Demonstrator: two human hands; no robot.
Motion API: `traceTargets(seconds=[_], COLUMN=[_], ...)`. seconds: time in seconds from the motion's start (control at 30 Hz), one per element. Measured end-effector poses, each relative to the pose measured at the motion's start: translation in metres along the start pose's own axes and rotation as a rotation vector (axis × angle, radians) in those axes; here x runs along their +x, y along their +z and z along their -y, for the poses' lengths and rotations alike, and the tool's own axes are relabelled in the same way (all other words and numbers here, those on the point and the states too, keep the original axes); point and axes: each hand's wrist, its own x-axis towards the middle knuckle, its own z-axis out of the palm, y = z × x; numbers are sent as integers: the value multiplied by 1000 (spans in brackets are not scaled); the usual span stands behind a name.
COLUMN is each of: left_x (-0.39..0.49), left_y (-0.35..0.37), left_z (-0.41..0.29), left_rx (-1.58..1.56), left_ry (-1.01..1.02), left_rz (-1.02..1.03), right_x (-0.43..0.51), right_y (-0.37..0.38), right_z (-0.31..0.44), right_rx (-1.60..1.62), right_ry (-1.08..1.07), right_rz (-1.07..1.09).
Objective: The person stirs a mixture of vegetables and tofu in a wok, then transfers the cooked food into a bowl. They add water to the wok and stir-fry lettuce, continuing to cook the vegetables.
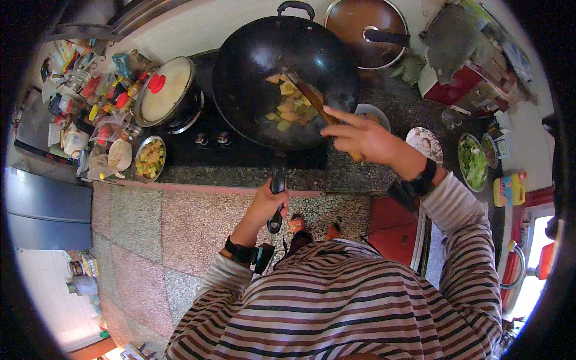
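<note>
A large black wok (252,67) sits on the black glass gas hob (184,155). Around its long handle (277,180) my left hand (266,204) is closed, at the counter's front edge. Above the wok's right side, my right hand (364,137) grips the wooden handle of a spatula (312,95), whose tip is down among the food. Chopped yellow and green pieces, perhaps vegetables (290,112), lie in the lower right part of the wok, with some haze over them. What is under the right palm is partly hidden.
Left of the wok stand a lidded pot (168,96), a metal bowl of chopped food (150,159) and crowded seasoning bottles (108,96). A glass lid (342,22) leans behind. To the right are a patterned plate (424,143), a bowl of leafy greens (472,162) and a yellow jug (508,190).
</note>
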Motion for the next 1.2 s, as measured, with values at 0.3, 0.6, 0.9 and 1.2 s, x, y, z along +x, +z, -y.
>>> traceTargets(seconds=[0.3, 0.6, 0.9, 1.2], left_x=[9, 20, 32, 43], left_y=[23, 51, 60, 66], left_z=[1, -11, -2, 14], left_rx=[145, 223, 389, 581], left_ry=[-13, 47, 102, 126], left_rz=[-81, -24, -82, -160], right_x=[-82, -77, -127, -120], right_y=[-44, -67, -88, -58], right_z=[32, 31, 8, -17], right_rx=[142, 99, -18, 212], right_ry=[40, -122, -147, 94], right_rz=[10, -22, 230, -122])
